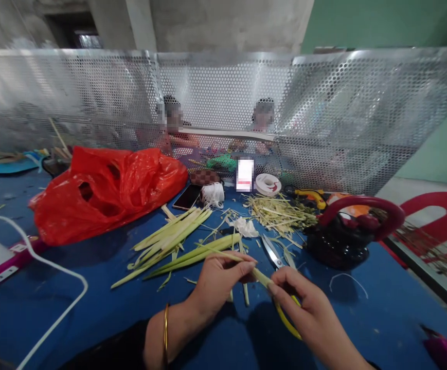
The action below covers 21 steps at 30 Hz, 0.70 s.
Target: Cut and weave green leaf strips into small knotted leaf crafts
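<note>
Between my two hands runs a narrow pale-green leaf strip [261,278]. My left hand [223,277], with a gold bangle at the wrist, pinches its upper left part between thumb and fingers. The lower right end is pinched by my right hand [300,298]. Scissors [272,253] with yellow handles lie open on the table, partly hidden under my right hand. Just beyond my left hand rests a long folded green leaf [196,257]. A bundle of cut pale-green strips [173,234] lies to its left.
On the blue table [107,318] are a red plastic bag [111,190], a dark phone [188,197], white cord [212,194], a ribbon roll [268,184], a heap of shredded strips [281,211] and a dark red-handled kettle [339,241]. Behind stands a perforated metal screen [215,82], with two people beyond.
</note>
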Motion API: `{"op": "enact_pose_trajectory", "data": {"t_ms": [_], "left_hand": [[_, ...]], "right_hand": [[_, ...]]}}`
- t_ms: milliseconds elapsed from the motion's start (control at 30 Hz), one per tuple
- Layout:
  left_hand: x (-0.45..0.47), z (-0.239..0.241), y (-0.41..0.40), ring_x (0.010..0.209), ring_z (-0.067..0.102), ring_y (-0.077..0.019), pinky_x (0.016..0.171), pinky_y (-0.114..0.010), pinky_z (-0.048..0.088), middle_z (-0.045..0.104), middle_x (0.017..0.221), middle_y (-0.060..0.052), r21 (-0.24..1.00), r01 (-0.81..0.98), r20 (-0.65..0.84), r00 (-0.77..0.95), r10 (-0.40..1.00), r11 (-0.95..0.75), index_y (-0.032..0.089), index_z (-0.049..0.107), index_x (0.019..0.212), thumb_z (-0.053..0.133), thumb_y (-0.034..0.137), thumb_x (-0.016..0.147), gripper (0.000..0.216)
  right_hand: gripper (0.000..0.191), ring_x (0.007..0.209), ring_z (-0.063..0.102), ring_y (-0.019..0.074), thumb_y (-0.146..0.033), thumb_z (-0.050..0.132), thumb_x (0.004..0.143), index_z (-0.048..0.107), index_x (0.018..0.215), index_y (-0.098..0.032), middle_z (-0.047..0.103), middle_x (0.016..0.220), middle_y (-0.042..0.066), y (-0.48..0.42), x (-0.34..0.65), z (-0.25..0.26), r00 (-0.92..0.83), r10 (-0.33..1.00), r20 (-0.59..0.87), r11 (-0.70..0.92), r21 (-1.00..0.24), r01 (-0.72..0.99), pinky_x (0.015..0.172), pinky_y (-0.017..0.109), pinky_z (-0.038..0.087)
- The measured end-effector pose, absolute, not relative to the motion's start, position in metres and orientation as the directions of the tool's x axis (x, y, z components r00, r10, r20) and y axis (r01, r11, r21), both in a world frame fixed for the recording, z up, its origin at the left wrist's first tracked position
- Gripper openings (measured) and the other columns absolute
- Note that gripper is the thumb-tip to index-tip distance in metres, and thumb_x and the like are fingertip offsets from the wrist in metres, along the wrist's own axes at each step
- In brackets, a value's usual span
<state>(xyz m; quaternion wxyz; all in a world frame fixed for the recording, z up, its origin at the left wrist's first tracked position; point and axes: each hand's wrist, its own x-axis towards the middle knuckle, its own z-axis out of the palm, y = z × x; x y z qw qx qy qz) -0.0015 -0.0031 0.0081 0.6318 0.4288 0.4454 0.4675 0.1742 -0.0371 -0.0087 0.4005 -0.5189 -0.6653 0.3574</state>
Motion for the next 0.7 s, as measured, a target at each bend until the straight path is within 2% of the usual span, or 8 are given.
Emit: {"op": "enact_pose_trajectory", "data": {"t_ms": [133, 267, 367, 500, 700], "left_hand": [[-0.001, 0.008, -0.004, 0.063, 0.064, -0.0161, 0.064, -0.027, 0.051, 0.072, 0.068, -0.006, 0.949, -0.217, -0.187, 0.189, 0.964, 0.227, 0.013, 0.076, 0.076, 0.081, 0.035, 0.061, 0.027], [-0.002, 0.009, -0.004, 0.061, 0.064, -0.0156, 0.063, -0.027, 0.051, 0.072, 0.068, -0.007, 0.936, -0.233, -0.214, 0.212, 0.953, 0.262, 0.013, 0.076, 0.077, 0.078, 0.039, 0.063, 0.029], [-0.003, 0.01, -0.004, 0.061, 0.065, -0.0157, 0.064, -0.027, 0.051, 0.073, 0.069, -0.008, 0.928, -0.245, -0.232, 0.21, 0.95, 0.281, 0.013, 0.076, 0.08, 0.076, 0.041, 0.067, 0.031], [-0.006, 0.01, -0.003, 0.065, 0.066, -0.0161, 0.065, -0.026, 0.049, 0.073, 0.07, -0.007, 0.929, -0.252, -0.237, 0.16, 0.958, 0.271, 0.014, 0.076, 0.085, 0.073, 0.043, 0.071, 0.032], [-0.009, 0.006, 0.003, 0.067, 0.066, -0.0153, 0.063, -0.024, 0.048, 0.072, 0.071, -0.006, 0.916, -0.31, -0.245, 0.072, 0.967, 0.255, 0.015, 0.075, 0.085, 0.074, 0.045, 0.069, 0.034]], "right_hand": [[0.027, 0.058, 0.051, 0.0144, -0.046, 0.06, 0.082, 0.065, 0.082, -0.02, 0.055, 0.064, 0.0, -0.035, 0.169, -0.007, -0.136, 0.989, 0.065, 0.098, -0.962, 0.253, 0.055, 0.025, 0.045], [0.031, 0.053, 0.05, 0.0139, -0.049, 0.063, 0.077, 0.062, 0.069, -0.019, 0.052, 0.057, -0.001, -0.035, 0.168, -0.001, -0.082, 0.996, 0.032, 0.053, -0.962, 0.267, 0.051, 0.025, 0.043], [0.032, 0.053, 0.05, 0.0142, -0.05, 0.063, 0.077, 0.06, 0.067, -0.02, 0.053, 0.056, -0.001, -0.034, 0.173, 0.002, -0.043, 0.998, 0.043, 0.054, -0.956, 0.288, 0.052, 0.026, 0.042], [0.026, 0.054, 0.051, 0.0146, -0.046, 0.064, 0.078, 0.063, 0.072, -0.02, 0.054, 0.057, -0.001, -0.03, 0.186, -0.001, -0.022, 0.998, 0.061, 0.065, -0.948, 0.312, 0.052, 0.026, 0.042], [0.024, 0.062, 0.06, 0.0173, -0.043, 0.068, 0.077, 0.067, 0.086, -0.021, 0.064, 0.068, 0.001, -0.027, 0.192, -0.004, 0.022, 0.998, 0.053, 0.047, -0.971, 0.236, 0.057, 0.028, 0.047]]}}
